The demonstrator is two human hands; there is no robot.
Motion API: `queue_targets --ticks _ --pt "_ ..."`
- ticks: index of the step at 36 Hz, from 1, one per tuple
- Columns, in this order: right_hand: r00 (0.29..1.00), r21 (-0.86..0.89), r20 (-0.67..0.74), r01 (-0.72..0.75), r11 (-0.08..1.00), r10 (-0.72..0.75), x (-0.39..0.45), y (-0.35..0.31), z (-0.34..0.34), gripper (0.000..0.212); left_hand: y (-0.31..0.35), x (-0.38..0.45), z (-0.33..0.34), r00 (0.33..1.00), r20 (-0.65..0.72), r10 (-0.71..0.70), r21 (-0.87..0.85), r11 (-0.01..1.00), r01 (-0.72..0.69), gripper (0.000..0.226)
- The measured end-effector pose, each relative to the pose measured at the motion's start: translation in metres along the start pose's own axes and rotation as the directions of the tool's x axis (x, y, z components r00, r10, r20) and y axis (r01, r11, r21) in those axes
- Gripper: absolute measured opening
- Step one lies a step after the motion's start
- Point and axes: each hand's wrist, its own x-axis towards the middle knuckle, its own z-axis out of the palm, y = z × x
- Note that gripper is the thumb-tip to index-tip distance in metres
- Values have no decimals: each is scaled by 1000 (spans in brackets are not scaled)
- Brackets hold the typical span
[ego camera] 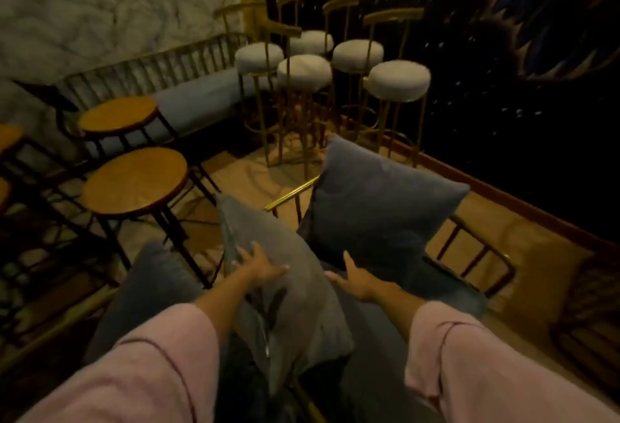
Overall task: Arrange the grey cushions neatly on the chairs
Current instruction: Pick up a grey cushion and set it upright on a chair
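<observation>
Head view, dim room. My left hand [260, 265] lies flat with fingers spread on the face of the middle grey cushion [288, 291], which stands tilted on edge between two seats; the hand presses rather than grips. My right hand [354, 278] is open too, thumb raised, palm against the right edge of that cushion and low in front of the upright grey cushion [379, 208]. This second cushion leans against the gold rail [290, 192] of the right-hand chair [476, 255], whose dark barred armrest shows at its right; the chair's seat holds this cushion, and I cannot tell whether the middle one rests on it too. A third grey cushion [147, 291] sits low at the left, partly behind my left pink sleeve [161, 365]; what carries it I cannot tell. Beyond stand two round wooden stools [134, 181], a long bench [188, 104] with a grey pad along the pale wall, and a group of five white-topped bar stools [397, 80] on gold legs near the dark starry wall [503, 87].
</observation>
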Motion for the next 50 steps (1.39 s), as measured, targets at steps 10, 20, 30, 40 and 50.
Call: queue_targets --ticks 10,20,30,40,50 --pt "958 385 110 -287 877 265 104 43 73 86 -23 66 55 898 -353 -262 -159 963 218 139" --pt "921 584 159 -378 718 356 168 79 94 105 -66 109 58 870 -486 -87 -166 986 6 129" --pt "935 763 224 -343 548 273 190 105 106 81 -66 105 56 845 -534 -27 -128 991 -49 115" --pt "922 793 285 -379 476 261 124 81 78 109 -49 58 6 800 -589 113 -188 944 -272 92" --pt "994 741 -10 -63 669 106 -4 -33 36 96 -112 -66 -89 720 -693 39 -372 836 -404 81"
